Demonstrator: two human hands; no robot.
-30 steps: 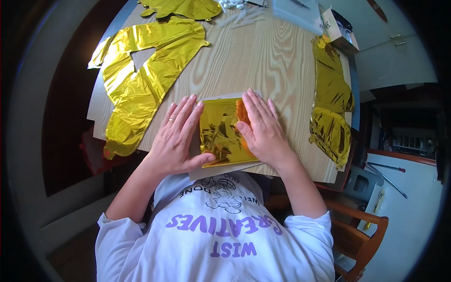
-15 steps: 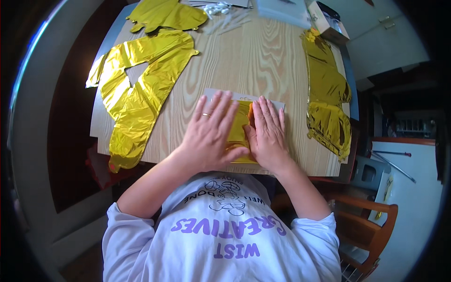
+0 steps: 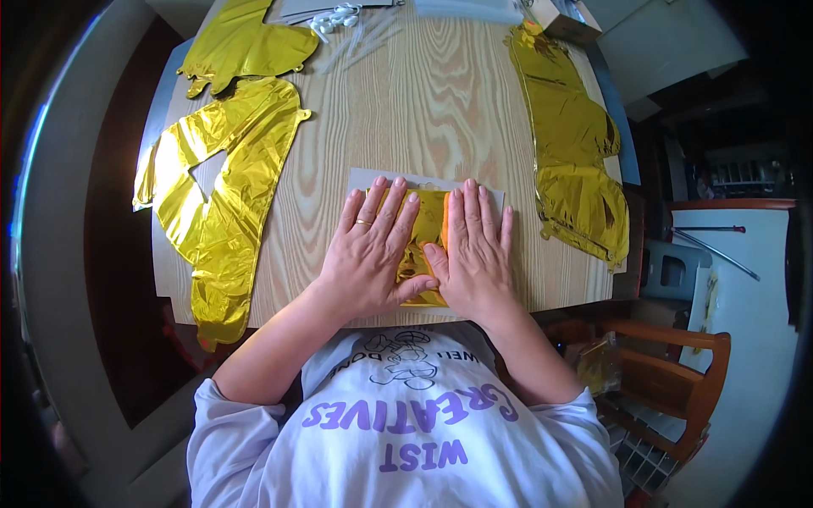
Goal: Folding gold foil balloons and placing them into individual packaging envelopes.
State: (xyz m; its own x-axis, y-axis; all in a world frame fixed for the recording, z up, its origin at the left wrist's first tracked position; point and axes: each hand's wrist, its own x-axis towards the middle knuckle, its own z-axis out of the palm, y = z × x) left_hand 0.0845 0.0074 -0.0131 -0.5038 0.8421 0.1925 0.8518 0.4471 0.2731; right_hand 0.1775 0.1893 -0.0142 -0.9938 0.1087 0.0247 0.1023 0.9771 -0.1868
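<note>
In front of me at the table's near edge lies a folded gold foil balloon on a grey card. My left hand presses flat over its left part, fingers spread. Palm down on the right part rests my right hand, its fingers stretched out and its thumb pointing toward the left hand. A strip of orange shows beside the right index finger. The hands hide much of the folded foil. Flat gold foil balloons lie unfolded: one with a hole at left, another beyond it, and a third along the right edge.
At the table's far side are white plastic pieces, clear straw-like strips, clear plastic sheets and a small box. A wooden chair and a grey stool stand at the right.
My left hand has come down from a blurred, raised position onto the folded foil. The right hand stays flat on it. The view has shifted a little.
</note>
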